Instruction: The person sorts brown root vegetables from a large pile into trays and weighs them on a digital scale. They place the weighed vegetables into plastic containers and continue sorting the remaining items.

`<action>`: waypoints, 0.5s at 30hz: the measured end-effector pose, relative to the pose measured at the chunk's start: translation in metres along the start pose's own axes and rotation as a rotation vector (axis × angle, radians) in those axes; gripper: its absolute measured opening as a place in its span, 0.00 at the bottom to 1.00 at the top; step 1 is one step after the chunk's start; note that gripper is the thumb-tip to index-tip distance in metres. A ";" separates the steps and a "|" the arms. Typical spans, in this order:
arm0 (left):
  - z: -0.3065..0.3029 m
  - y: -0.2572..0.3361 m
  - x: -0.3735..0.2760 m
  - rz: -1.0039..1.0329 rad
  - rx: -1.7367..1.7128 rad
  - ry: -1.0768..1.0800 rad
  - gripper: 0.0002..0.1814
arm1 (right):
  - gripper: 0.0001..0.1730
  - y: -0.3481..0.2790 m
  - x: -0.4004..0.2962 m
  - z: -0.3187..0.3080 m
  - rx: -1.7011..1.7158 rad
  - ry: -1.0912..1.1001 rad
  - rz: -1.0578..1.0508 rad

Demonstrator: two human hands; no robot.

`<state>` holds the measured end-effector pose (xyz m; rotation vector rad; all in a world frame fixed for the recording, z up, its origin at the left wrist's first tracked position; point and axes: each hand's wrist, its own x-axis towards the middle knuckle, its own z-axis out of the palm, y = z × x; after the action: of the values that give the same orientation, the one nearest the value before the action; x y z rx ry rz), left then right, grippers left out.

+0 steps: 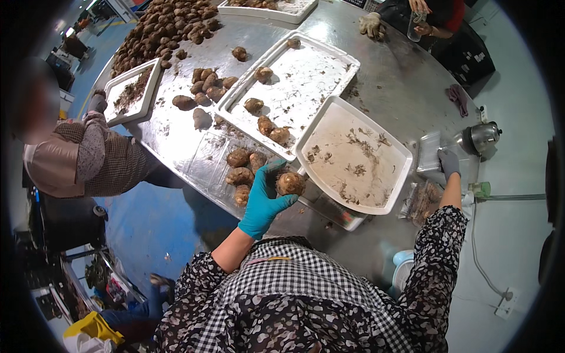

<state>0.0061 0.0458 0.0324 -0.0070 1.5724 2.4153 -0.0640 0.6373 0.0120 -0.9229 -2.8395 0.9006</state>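
Observation:
My left hand [264, 198], in a teal rubber glove, grips a round brown taro corm [291, 183] between thumb and fingers. Beside it, several more corms [239, 176] lie in a clear plastic clamshell tray [205, 156]. To the right sits the white pan [399, 176] of a weighing scale [337, 216], holding only root scraps. My right hand [449, 163], wearing a grey glove, reaches to the far right and touches a stack of clear plastic containers [428, 152]. Its fingertips are partly hidden, so its grip is unclear.
A large white tray [304, 84] holds a few corms behind the scale. Loose corms and a big heap [163, 31] cover the steel table's left side. Right: steel kettle [481, 137], bag of brown matter [423, 203], cloth [457, 99]. Co-workers stand left [101, 159] and across [423, 22].

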 end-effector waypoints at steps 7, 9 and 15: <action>-0.001 -0.013 -0.009 0.070 -0.025 0.047 0.37 | 0.23 -0.012 0.008 0.006 -0.250 0.117 -0.093; -0.004 -0.008 -0.016 0.000 -0.143 0.083 0.34 | 0.23 -0.013 0.013 0.016 -0.427 0.165 -0.239; -0.018 -0.002 -0.015 -0.360 -0.880 0.037 0.29 | 0.20 0.066 0.073 0.013 -0.744 0.186 -0.190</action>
<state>0.0186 0.0270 0.0253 -0.4509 0.3564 2.5758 -0.0911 0.7136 -0.0447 -0.6834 -3.0272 -0.2842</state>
